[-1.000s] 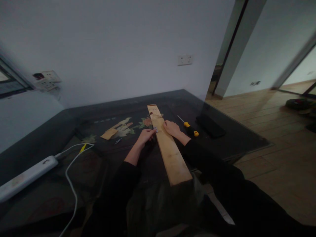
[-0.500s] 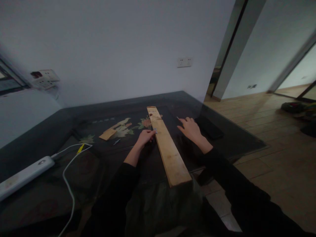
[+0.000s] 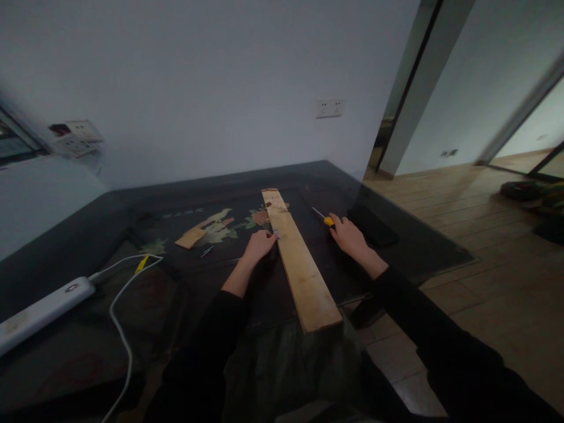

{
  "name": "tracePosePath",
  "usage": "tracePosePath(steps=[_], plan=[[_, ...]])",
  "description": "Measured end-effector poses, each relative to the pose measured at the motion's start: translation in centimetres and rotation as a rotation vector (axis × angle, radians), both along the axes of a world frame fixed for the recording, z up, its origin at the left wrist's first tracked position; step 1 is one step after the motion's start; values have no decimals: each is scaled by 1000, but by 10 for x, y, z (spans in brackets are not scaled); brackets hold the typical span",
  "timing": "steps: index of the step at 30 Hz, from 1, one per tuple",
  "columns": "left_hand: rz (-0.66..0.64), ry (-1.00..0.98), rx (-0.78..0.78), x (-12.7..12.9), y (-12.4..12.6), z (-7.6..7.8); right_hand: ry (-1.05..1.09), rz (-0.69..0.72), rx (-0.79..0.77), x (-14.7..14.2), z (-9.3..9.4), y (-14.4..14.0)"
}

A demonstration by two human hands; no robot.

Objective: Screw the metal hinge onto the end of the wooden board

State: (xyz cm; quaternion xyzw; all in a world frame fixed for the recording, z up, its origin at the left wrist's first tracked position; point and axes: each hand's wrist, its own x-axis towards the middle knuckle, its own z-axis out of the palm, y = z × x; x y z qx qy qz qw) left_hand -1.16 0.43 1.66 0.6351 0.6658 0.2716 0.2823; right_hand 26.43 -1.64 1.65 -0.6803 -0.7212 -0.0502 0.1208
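A long wooden board (image 3: 304, 267) lies on the dark table, its near end sticking out past the table's front edge. At its left edge, my left hand (image 3: 259, 245) pinches a small silvery piece (image 3: 277, 234) against the wood; its exact kind is too small to make out. To the right of the board, my right hand (image 3: 350, 236) is closed around a screwdriver (image 3: 329, 221) with a yellow handle. The thin shaft points away and to the left, apart from the board. Part of the handle is hidden in the fingers.
Left of the board lie a small wooden piece (image 3: 191, 237) and a few thin metal pins or screws (image 3: 207, 251). A white power strip (image 3: 46, 314) with its cable (image 3: 120, 326) occupies the left side. Behind my right hand rests a flat black object (image 3: 373, 227).
My right hand has closed around the screwdriver, whose yellow handle now shows, and has shifted slightly right. My left hand stays at the board's edge with the silvery piece.
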Motion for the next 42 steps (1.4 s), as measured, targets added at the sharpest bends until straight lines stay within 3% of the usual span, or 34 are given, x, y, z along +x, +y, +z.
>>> tracePosePath(steps=[3,7,10,13,16,21,26,33,42], plan=[[-4,31,37,-3,5,-7,219,84,141,-2,16,4],[-11,73,43,-5,4,-7,665,212,369,-19,46,25],[75,64,84,-5,-2,-4,1082,210,386,-39,59,49],[87,39,144,-5,-4,-4,1521,244,289,-56,55,70],[29,16,221,-3,-2,-9,1738,227,319,-62,41,80],[-3,-69,237,-1,0,-16,1739,172,388,-52,26,86],[1,-183,182,0,1,-16,1591,188,453,-44,21,92],[-15,-312,117,-2,10,-23,1518,200,447,-43,17,92],[-25,-316,136,-4,17,-30,1520,200,420,-45,17,91]])
